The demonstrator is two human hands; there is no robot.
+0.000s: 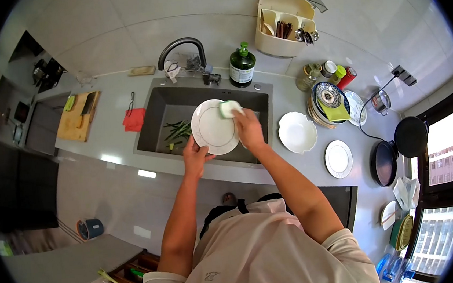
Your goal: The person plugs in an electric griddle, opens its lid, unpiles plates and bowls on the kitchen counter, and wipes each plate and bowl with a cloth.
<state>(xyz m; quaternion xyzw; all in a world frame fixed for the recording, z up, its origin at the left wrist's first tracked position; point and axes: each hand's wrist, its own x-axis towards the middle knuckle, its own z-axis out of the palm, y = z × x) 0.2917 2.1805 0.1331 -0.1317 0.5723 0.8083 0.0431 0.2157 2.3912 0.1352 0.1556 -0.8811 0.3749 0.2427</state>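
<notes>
A white plate (212, 129) with a thin ring pattern is held tilted over the grey sink (151, 113). My left hand (196, 156) grips its lower left edge, with the thumb on the front. My right hand (249, 127) is closed on a white and green sponge (230, 109), which touches the plate's upper right rim. Green vegetable stalks (178, 130) lie in the sink, left of the plate. Behind the sink stand a black faucet (180, 42) and a green pump bottle (242, 66).
Right of the sink are a scalloped white bowl (297, 132), a white plate on the counter (339, 159) and stacked dishes (329, 97). At left, a cleaver (88, 103) lies on a cutting board (76, 122), near a red cloth (134, 120). A cutlery box (277, 46) hangs on the wall.
</notes>
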